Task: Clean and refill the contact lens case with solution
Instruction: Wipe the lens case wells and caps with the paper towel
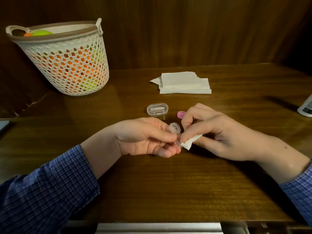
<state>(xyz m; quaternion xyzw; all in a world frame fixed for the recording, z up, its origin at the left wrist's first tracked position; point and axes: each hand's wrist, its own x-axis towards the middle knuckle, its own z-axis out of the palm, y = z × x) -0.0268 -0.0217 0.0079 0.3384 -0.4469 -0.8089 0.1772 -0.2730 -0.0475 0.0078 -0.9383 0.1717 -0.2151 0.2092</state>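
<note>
dim warm light | soft sheen on desk (168,183) | corners beyond desk fall to black | wide-angle bend at edges | slight overall softness, sleeves blurred

The person wears a long-sleeved shirt in a small blue-and-white check, darker navy on the left sleeve (43,188) and lighter on the right sleeve (298,190). Both cuffs are pushed back from the wrists, leaving the forearms and both hands bare.
</note>
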